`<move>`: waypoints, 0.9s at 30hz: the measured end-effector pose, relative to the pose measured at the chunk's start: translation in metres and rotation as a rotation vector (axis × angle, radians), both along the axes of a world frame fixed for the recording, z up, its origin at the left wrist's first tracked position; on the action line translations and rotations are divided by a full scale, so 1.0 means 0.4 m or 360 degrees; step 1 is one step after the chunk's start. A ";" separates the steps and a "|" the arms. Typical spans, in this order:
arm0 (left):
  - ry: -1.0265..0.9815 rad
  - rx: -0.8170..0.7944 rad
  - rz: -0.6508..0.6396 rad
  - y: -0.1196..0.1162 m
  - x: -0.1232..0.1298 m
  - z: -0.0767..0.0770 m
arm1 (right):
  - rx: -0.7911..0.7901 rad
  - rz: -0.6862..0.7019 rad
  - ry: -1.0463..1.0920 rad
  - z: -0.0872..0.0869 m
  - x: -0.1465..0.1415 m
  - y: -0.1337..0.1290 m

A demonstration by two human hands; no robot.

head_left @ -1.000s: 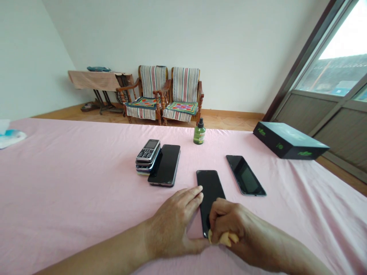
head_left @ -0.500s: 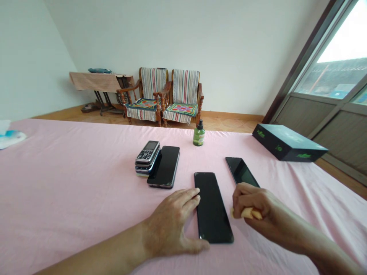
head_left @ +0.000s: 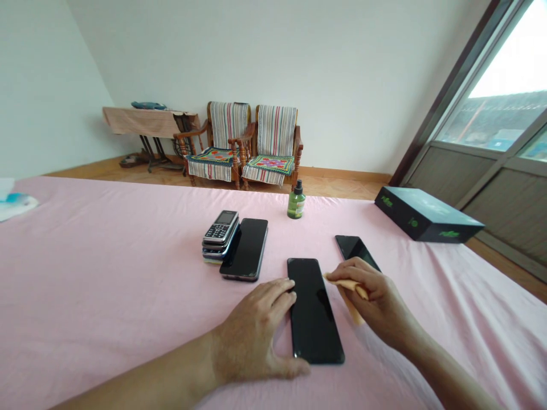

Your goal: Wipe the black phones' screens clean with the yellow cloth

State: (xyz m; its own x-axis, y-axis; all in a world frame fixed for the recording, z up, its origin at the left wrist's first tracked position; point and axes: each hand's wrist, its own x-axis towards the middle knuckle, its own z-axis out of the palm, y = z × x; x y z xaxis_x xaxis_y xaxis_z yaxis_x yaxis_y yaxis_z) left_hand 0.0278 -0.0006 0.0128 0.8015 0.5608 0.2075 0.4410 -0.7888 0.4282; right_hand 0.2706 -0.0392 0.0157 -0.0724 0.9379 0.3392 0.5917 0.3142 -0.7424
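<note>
My left hand [head_left: 252, 330] grips the left edge and lower corner of a black smartphone [head_left: 314, 310], which lies face up on a pink bedsheet [head_left: 106, 285]. My right hand [head_left: 376, 302] pinches a yellow cloth [head_left: 347, 287] just right of that phone, above the sheet. A second black smartphone [head_left: 354, 247] lies beyond, partly hidden by my right hand. Farther left, a third smartphone [head_left: 247, 249] lies beside a stack of keypad mobile phones [head_left: 220, 234].
A small green bottle [head_left: 296, 201] stands near the sheet's far edge. A black box with green lettering [head_left: 425, 215] lies at the right. A white and blue packet [head_left: 15, 204] sits at the far left. Beyond stand two wooden armchairs [head_left: 252, 145] and a window [head_left: 482, 114].
My right hand has moved away from the phone's lower end to its upper right, carrying the cloth. The phone under my left hand now lies lower and straighter than a second ago.
</note>
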 end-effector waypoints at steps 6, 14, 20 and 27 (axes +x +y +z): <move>-0.0068 0.0026 -0.0003 -0.007 -0.004 -0.002 | 0.0063 0.0024 -0.0062 0.003 -0.048 0.049; -0.0096 0.0077 -0.0017 -0.011 -0.010 -0.009 | 0.0228 0.0095 -0.0263 -0.045 -0.084 0.175; -0.0097 0.0071 -0.0013 -0.009 -0.010 -0.010 | 0.0281 0.0245 -0.0321 -0.075 -0.088 0.182; -0.0082 0.0023 -0.0020 -0.008 -0.009 -0.005 | 0.0234 0.0400 -0.0408 -0.046 -0.096 0.128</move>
State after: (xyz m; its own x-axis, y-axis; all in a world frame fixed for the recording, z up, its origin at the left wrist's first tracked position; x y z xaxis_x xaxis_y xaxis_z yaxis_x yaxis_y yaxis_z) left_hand 0.0241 -0.0039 0.0109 0.7967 0.5471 0.2567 0.4085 -0.8006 0.4383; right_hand 0.2321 0.0118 -0.0027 -0.3937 0.8229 0.4096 0.6434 0.5649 -0.5166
